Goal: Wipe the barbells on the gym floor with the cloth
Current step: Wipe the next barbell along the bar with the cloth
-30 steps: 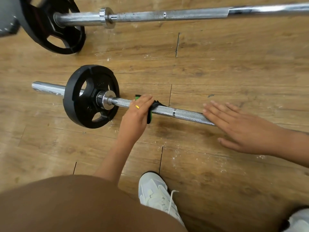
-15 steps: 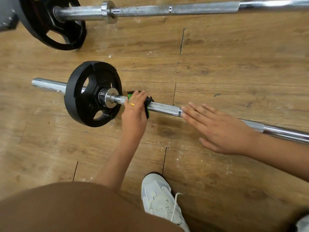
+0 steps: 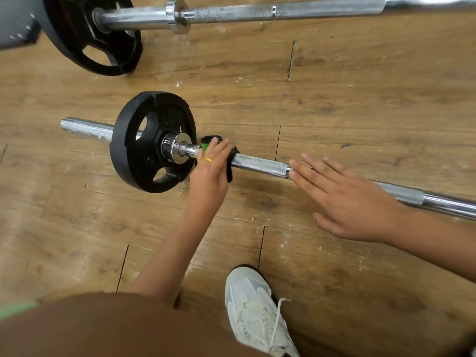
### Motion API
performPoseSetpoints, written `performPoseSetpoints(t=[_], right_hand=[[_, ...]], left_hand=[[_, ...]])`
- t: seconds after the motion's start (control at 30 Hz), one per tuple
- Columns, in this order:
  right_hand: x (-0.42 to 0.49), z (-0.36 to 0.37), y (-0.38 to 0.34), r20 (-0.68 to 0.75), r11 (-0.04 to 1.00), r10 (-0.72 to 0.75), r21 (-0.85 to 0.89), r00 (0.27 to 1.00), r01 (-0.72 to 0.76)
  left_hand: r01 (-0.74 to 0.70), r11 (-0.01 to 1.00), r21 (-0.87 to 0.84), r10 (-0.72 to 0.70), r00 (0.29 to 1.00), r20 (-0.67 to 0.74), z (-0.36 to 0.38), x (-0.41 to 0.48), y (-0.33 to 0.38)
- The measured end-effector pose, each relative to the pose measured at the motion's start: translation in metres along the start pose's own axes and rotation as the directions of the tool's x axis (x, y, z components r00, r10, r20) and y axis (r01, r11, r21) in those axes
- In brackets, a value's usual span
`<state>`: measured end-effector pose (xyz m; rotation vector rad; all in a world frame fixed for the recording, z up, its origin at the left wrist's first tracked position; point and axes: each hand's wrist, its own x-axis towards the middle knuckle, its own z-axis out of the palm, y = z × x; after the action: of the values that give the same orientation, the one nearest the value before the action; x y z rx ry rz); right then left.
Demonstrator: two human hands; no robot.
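Nearest the camera was the person's brown-clad leg (image 3: pixel 116 328), and beside it a pale lace-up shoe (image 3: pixel 257 313) stood on the wooden floor (image 3: pixel 347 279), toe towards the bars.

Beyond the shoe the near barbell (image 3: pixel 260 164) lay flat on the floor. Its long axis ran left to right, with the right part slanting a little nearer the person. Its bare sleeve end pointed left, and the smooth shaft ran off the right edge. A black weight plate (image 3: pixel 144 143) stood upright on the sleeve, with a shiny collar (image 3: pixel 175 150) on the side facing the hands.

The left hand (image 3: pixel 210 173) was just right of that collar. Its fingers were curled over the top of the shaft, gripping the cloth (image 3: pixel 230 171) against it. The cloth was black with a green patch and showed at both sides of the hand. A yellow ring (image 3: pixel 207 159) sat on one finger.

Further right, the right hand (image 3: pixel 345 199) lay across the knurled part of the same shaft, palm down. Its fingers were straight and slightly spread, pointing left towards the cloth, and it held nothing. How hard it pressed on the bar could not be told.

Well beyond, the far barbell (image 3: pixel 257 12) lay roughly parallel, left to right, with a larger black plate (image 3: pixel 103 39) at its left. A grey object (image 3: pixel 15 24) showed in the far left corner.
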<state>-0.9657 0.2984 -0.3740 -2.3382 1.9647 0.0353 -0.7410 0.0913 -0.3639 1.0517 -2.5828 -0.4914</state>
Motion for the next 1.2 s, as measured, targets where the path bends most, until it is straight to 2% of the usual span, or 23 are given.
performPoseSetpoints(t=[0.1, 0.27, 0.43, 0.63, 0.8, 0.87, 0.97, 1.13, 1.2], right_hand=[[0.000, 0.000, 0.000, 0.005, 1.000, -0.004, 0.003, 1.000, 0.004], [0.000, -0.001, -0.001, 0.010, 1.000, -0.007, 0.021, 1.000, 0.006], [-0.004, -0.004, -0.003, 0.020, 0.998, 0.000, 0.061, 1.000, -0.002], [-0.005, -0.005, -0.009, 0.018, 0.995, 0.013, 0.098, 1.000, -0.015], [-0.009, -0.004, -0.017, -0.013, 0.994, 0.005, 0.112, 1.000, -0.004], [-0.012, -0.003, -0.021, -0.010, 0.994, 0.001, 0.109, 1.000, 0.000], [-0.015, -0.004, -0.027, 0.002, 0.994, -0.004, 0.105, 1.000, 0.004], [-0.021, -0.005, -0.035, 0.009, 0.990, -0.026, 0.142, 1.000, 0.025], [-0.023, -0.006, -0.038, 0.009, 0.986, -0.032, 0.162, 0.999, 0.030]], left_hand=[[-0.107, 0.994, 0.012, 0.106, 0.992, 0.064, -0.007, 0.001, -0.017], [0.015, 0.999, -0.039, -0.016, 0.999, -0.039, -0.002, 0.000, -0.007], [-0.142, 0.986, -0.093, 0.148, 0.987, 0.063, 0.012, -0.015, 0.008], [-0.026, 0.997, -0.073, 0.026, 1.000, -0.008, 0.010, -0.017, 0.012], [-0.139, 0.989, -0.050, 0.141, 0.989, 0.048, 0.016, -0.034, 0.021], [-0.075, 0.997, -0.024, 0.075, 0.997, 0.019, 0.011, -0.035, 0.011], [0.108, 0.992, -0.062, -0.112, 0.992, -0.063, 0.005, -0.041, 0.001], [0.146, 0.980, -0.135, -0.155, 0.986, -0.059, 0.009, -0.053, 0.010], [0.114, 0.985, -0.131, -0.118, 0.993, -0.019, 0.008, -0.059, 0.011]])
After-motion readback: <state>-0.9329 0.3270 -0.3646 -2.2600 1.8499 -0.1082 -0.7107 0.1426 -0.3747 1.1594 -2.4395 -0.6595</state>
